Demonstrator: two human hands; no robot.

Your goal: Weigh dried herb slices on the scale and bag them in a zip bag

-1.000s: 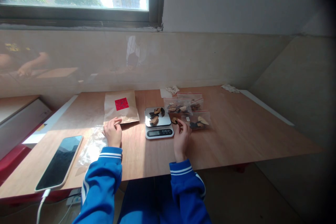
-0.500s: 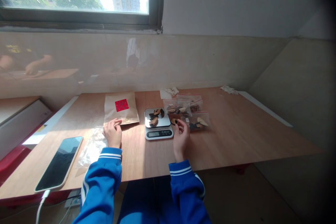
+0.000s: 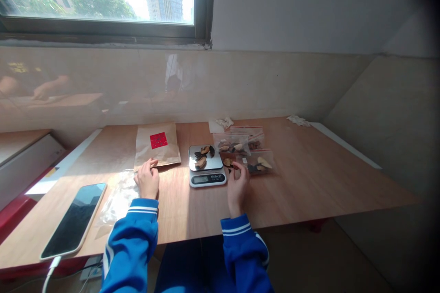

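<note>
A small digital kitchen scale [image 3: 208, 179] sits in front of me, with several dried brown-and-black slices [image 3: 201, 162] on its metal plate. Just right of the scale, my right hand [image 3: 238, 188] has its thumb and fingertips closed on another dried slice [image 3: 228, 162], low over the table. My left hand [image 3: 147, 182] rests with loosely bent fingers, holding nothing. Its fingertips are at the lower edge of a brown paper bag [image 3: 144, 150] with a red label. Clear plastic bags [image 3: 118, 199] lie beside and partly under that hand.
Zip bags of dried slices [image 3: 259, 163] lie behind and right of my right hand. A phone [image 3: 74, 222] with a charging cable [image 3: 51, 272] is at the left front edge. Crumpled tissue [image 3: 225, 122] lies by the wall, and another tissue [image 3: 298, 121] farther right.
The view has tilted up slightly. My right fingertips have shifted a little at the dried slice beside the scale. My left hand stays in place.
</note>
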